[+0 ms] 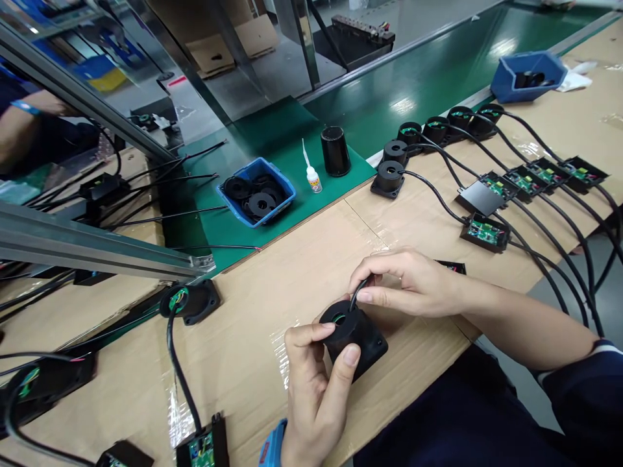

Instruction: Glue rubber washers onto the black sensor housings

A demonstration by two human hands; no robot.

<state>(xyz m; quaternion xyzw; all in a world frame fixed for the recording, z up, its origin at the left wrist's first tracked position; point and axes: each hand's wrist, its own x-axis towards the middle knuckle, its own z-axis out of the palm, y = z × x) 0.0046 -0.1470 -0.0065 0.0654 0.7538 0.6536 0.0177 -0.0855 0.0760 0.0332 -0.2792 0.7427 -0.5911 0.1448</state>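
Observation:
My left hand grips a black round housing on a square base, thumb and forefinger around its collar, at the near edge of the cardboard-covered bench. My right hand pinches the black cable that rises out of the housing's top opening, fingers closed on it just above the part.
A row of finished housings wired to open boxes with green circuit boards runs to the far right. A blue bin of black rings, a glue bottle and a black cylinder stand on the green mat. Another person's arm is far left.

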